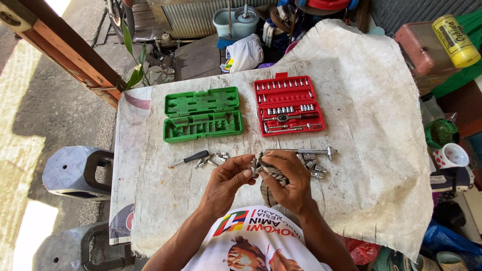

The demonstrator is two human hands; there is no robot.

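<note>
Left hand [228, 176]: my fingers pinch a small metal socket [254, 164].
Right hand [287, 176]: I grip a grey rag [271, 176] against the socket, above the counter [165, 185].
Behind: empty green case [202, 114], filled red case [288, 104].
Loose: screwdriver [190, 159], ratchet bar [314, 151].

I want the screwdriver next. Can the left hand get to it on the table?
Probably yes. The screwdriver lies in the open just beyond the left hand, nothing between them, though its fingers are pinching a small metal piece.

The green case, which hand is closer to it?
Left. The left hand is just below the green case, a little to its right. The right hand, holding a cloth, is farther right, under the red socket case.
</note>
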